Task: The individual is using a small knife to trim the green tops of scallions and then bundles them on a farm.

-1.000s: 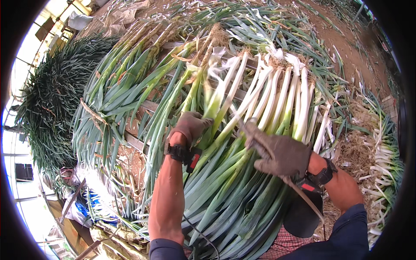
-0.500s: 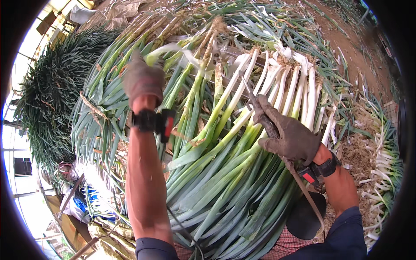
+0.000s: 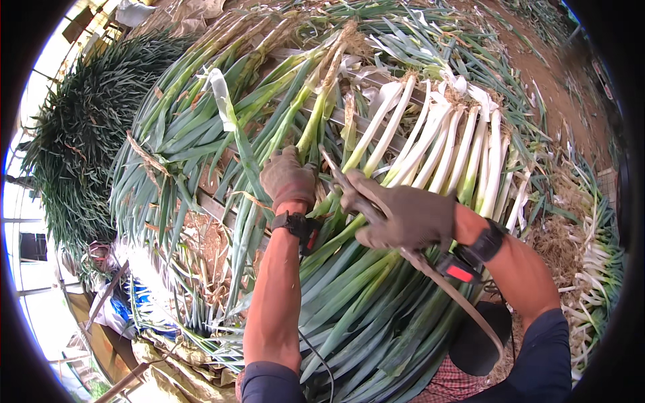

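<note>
My gloved left hand (image 3: 289, 176) is closed around a green onion (image 3: 311, 131), below its pale stalk, in the middle of the pile. In my gloved right hand (image 3: 406, 216) is an air blow gun (image 3: 336, 169), its thin nozzle angled up and left, close to that stalk. A hose (image 3: 467, 305) trails from the gun toward my lap. Beneath the right hand, several green onions with bare white stalks (image 3: 463, 151) lie side by side. Unpeeled green onions with brownish root ends (image 3: 255, 43) lie at the far left. A loose whitish sheath (image 3: 220, 97) hangs over green leaves.
A large dark green heap of green onions (image 3: 80, 148) stands at the left. More white-stalked ones (image 3: 598, 269) line the right side beside brown root scraps (image 3: 554, 248). Stripped leaves (image 3: 443, 43) cover the far ground. A black round object (image 3: 480, 342) is by my lap.
My left hand has come down and right from the far left and is now on a green onion stalk. The right hand has moved left with the blow gun. A whitish sheath now lies at the left.
</note>
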Action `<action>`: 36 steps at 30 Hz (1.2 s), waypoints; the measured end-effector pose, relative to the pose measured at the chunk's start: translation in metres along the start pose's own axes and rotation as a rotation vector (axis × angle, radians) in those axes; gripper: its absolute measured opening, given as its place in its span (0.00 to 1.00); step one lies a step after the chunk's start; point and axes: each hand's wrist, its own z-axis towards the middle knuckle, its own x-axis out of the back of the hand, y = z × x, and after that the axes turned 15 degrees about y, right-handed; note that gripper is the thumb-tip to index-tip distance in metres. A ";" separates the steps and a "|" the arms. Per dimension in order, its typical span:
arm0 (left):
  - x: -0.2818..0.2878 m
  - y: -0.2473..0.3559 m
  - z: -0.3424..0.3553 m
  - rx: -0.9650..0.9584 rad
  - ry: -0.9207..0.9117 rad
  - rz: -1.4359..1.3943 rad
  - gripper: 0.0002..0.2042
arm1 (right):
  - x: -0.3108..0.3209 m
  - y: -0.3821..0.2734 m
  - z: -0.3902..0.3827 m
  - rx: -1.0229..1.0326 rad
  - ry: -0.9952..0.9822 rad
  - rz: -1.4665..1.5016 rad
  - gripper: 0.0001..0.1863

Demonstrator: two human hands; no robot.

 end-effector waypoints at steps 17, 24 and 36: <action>0.024 0.003 0.028 0.135 -0.481 -0.062 0.20 | 0.033 0.010 0.134 -0.002 0.410 -0.432 0.60; 0.038 -0.012 0.002 0.150 -0.544 -0.125 0.21 | 0.039 0.032 0.140 -0.053 0.429 -0.481 0.59; 0.049 -0.020 -0.005 0.134 -0.601 -0.100 0.22 | 0.002 0.020 0.046 0.011 0.392 -0.216 0.56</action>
